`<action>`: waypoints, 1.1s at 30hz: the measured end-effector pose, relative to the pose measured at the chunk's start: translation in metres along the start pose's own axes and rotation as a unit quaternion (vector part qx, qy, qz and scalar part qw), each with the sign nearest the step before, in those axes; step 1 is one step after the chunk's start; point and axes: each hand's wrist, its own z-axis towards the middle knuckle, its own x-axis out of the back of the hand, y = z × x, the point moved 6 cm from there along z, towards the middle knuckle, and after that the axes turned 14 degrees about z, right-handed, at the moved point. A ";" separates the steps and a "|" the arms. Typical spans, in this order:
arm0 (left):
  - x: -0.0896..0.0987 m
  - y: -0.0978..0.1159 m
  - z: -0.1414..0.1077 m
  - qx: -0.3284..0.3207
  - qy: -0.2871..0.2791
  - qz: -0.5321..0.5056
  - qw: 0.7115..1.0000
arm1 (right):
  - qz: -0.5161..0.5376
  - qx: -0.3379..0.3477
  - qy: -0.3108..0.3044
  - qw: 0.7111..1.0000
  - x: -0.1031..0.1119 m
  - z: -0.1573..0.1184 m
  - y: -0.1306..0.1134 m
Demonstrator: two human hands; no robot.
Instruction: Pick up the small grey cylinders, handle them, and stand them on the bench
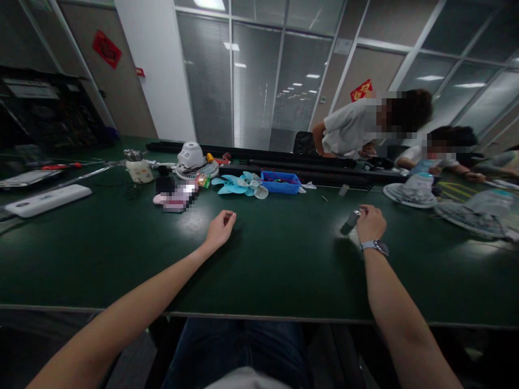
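Observation:
My left hand (pixel 221 228) rests on the green table (pixel 279 259) with its fingers loosely curled in. Nothing shows in the hollow between them. Over the table's right half, my right hand (pixel 370 222), with a watch (pixel 375 246) on the wrist, is closed on a small clear cylinder with a silvery end (pixel 351 222). The cylinder slants down to the left from my fingertips; its exact kind is too blurred to tell. Beyond my left hand lie light-blue fan blades (pixel 235 185) and a blue tray (pixel 279 186) of small parts.
At back left stand a white fan base (pixel 191 158), a cream bottle (pixel 138 167) and a pink item (pixel 174 202). A white power strip (pixel 48 200) lies far left. Fan parts (pixel 413 192) sit at right. Across the table, a person (pixel 348 127) bends over; others work farther right.

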 end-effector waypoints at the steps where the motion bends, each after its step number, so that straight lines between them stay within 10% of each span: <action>1: 0.000 0.001 0.000 0.002 -0.001 0.001 1.000 | 0.006 -0.007 0.001 1.000 -0.001 -0.001 0.004; 33: -0.004 -0.002 0.000 -0.008 -0.018 0.015 1.000 | 0.011 -0.085 -0.003 0.996 -0.011 -0.011 0.003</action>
